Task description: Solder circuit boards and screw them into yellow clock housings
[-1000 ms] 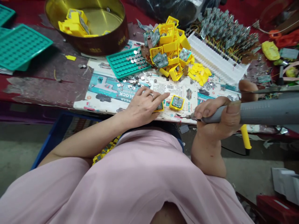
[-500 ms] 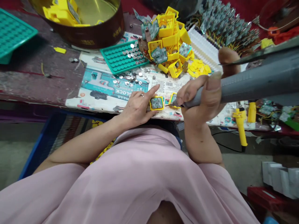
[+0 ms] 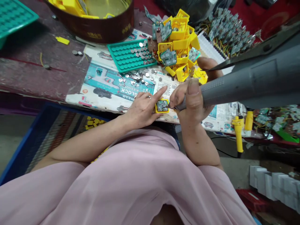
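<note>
A small yellow case with a circuit board (image 3: 162, 106) lies near the front edge of the printed cardboard. My left hand (image 3: 145, 107) grips this case from its left side, thumb below and index finger stretched above it. My right hand (image 3: 193, 98) is wrapped round the front of a grey power screwdriver (image 3: 243, 84), whose thin tip reaches the board. Behind my hands, loose silver button cells (image 3: 138, 78) lie in front of a green tray (image 3: 126, 56) that holds more of them.
A pile of yellow cases (image 3: 180, 40) stands behind my hands, with a round tin (image 3: 103, 29) to its left. Many circuit boards (image 3: 229, 29) lie at the back right. A yellow-handled tool (image 3: 238, 134) hangs over the front edge. A blue crate (image 3: 30, 137) is below left.
The screwdriver in my right hand has moved left, and its tip is now over the board in the case. The second yellow case is no longer visible. The view has shifted slightly.
</note>
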Motion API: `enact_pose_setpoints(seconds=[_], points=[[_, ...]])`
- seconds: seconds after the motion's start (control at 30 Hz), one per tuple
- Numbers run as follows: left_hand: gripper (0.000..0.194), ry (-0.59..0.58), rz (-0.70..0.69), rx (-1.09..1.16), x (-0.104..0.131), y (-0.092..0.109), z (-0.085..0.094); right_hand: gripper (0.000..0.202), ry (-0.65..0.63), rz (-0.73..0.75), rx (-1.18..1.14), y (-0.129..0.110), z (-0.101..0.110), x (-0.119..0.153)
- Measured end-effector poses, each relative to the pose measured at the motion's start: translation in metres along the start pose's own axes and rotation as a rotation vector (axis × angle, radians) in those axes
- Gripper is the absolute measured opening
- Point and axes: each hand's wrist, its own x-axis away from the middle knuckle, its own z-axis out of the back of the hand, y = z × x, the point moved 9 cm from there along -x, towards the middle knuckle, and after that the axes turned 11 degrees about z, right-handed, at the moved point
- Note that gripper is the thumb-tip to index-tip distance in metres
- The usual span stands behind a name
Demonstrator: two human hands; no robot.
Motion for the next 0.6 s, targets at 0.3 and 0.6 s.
enact_pose_setpoints(seconds=[0.3, 0.6], points=[[0.086, 0.027, -0.015, 0.004, -0.0002, 0.0006, -0.0004, 0.026, -0.063, 0.071, 0.02, -0.0066, -0.0022, 0.0031], [0.085, 0.023, -0.015, -0.034, -0.0001, 0.0019, 0.0003, 0.026, -0.108, 0.03, -0.029, -0.0038, -0.0035, 0.0024]])
